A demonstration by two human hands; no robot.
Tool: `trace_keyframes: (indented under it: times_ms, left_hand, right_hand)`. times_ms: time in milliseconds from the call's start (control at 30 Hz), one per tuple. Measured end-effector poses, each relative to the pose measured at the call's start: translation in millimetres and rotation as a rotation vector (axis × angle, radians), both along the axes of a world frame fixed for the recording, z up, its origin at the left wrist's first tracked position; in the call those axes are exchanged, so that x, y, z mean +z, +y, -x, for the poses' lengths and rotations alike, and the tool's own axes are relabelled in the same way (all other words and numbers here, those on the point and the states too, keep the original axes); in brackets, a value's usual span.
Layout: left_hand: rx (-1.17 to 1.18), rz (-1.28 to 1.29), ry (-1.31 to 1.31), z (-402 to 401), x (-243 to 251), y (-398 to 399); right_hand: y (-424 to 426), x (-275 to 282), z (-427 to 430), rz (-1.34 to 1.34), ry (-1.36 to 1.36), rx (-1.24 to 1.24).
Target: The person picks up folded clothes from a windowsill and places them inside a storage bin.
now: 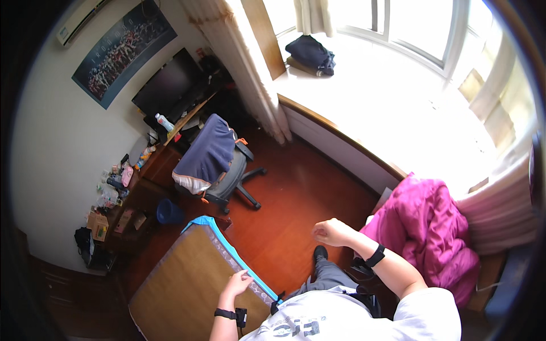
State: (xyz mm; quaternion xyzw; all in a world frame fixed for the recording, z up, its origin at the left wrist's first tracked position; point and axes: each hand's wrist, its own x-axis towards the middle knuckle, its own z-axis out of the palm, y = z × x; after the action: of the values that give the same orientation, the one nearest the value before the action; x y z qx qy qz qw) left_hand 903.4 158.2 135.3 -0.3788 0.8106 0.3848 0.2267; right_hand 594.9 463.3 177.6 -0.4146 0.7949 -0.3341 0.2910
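My left hand (239, 282) hangs over the bed with its fingers a little apart and nothing in it. Below it lies a tan sleeping mat (187, 273) with a grey patterned border, and a bright blue sheet edge (222, 239) shows along the side. Out over the wooden floor, my right hand (329, 232) is loosely curled, with no object visible in it. Near my right forearm, a magenta quilt (426, 230) is heaped below the window ledge. Both wrists wear black straps, and a small dark device sits at the left one.
An office chair (230, 179) draped with a blue-grey cloth stands on the reddish floor (294, 187). Beyond it is a cluttered desk (162, 164) with a monitor (170, 85). A blue bin (167, 212) stands beside the desk. Folded dark clothes (310, 54) lie on the window ledge (367, 98).
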Motion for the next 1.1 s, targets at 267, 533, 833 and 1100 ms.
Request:
trace_keyframes:
  times_ms: [267,533,833,1100]
  left_hand:
    - [0.135,-0.117,0.221,119.3,-1.1,-69.5]
    - [-0.001,-0.097,0.253,271.3,-17.7,-150.3]
    - [-0.353,-0.203,0.244,485.7,-11.6,-213.1]
    - [-0.542,-0.146,0.157,667.4,-10.5,-203.9]
  right_hand:
    - [-86.1,-2.3,123.7,-0.052,-0.063,-0.003]
    - [-164.7,-6.0,232.2,-0.200,-0.013,-0.064]
    - [-183.7,20.8,341.9,-0.252,0.025,-0.358]
    - [-136.8,-9.8,457.8,-0.263,-0.084,-0.497]
